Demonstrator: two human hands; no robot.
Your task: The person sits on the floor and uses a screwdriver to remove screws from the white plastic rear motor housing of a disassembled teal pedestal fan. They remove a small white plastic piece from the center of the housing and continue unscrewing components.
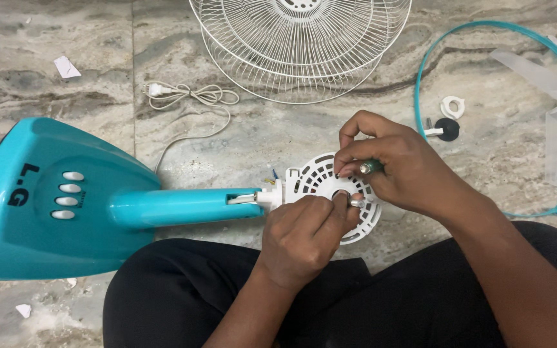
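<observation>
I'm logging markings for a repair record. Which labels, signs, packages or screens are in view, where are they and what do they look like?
Logo: dark printed lettering on the teal fan base, left of the white buttons.
Paper scrap: small, white, blank as far as can be seen, on the floor at upper left.
No packages, signs or screens.

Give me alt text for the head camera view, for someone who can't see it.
A seated person's left hand and right hand work on the round white motor housing of a teal pedestal fan lying on a marble floor. The right hand grips a green-handled tool. White wire grilles lie beyond.
</observation>
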